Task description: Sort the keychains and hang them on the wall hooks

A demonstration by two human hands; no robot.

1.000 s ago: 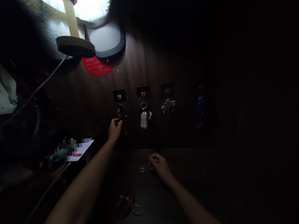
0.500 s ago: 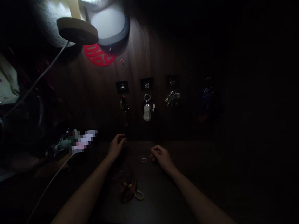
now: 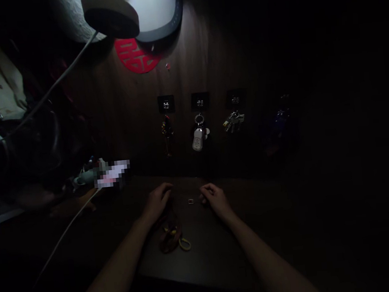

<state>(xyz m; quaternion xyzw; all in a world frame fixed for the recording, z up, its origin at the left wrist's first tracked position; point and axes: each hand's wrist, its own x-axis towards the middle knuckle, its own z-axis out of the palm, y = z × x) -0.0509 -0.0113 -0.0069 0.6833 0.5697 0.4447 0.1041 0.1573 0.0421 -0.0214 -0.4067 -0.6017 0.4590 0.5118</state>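
On the dark tabletop, my left hand (image 3: 159, 200) lies with its fingers bent and the thumb apart, and nothing shows in it. Facing it, my right hand (image 3: 216, 200) has its fingers curled and pinched together; what they hold, if anything, is too dark to make out. Between the two hands lies a small pale-rimmed rectangular piece (image 3: 190, 202), nearer my right hand. Just below my left hand sits a tangle of reddish-brown cord (image 3: 169, 245) with a yellow loop (image 3: 185, 243) at its right.
Bunches of keys (image 3: 234, 121) and a key ring with a white tag (image 3: 197, 139) hang from wall hooks. A round lamp base (image 3: 110, 14) stands at the top, its white cable (image 3: 61, 90) running left. A blurred-out bright object (image 3: 112, 174) lies at left.
The camera view has shifted, so the wall and table sit slightly higher and further right. My left hand has drawn a little closer to my right hand. The small piece looks dimmer.
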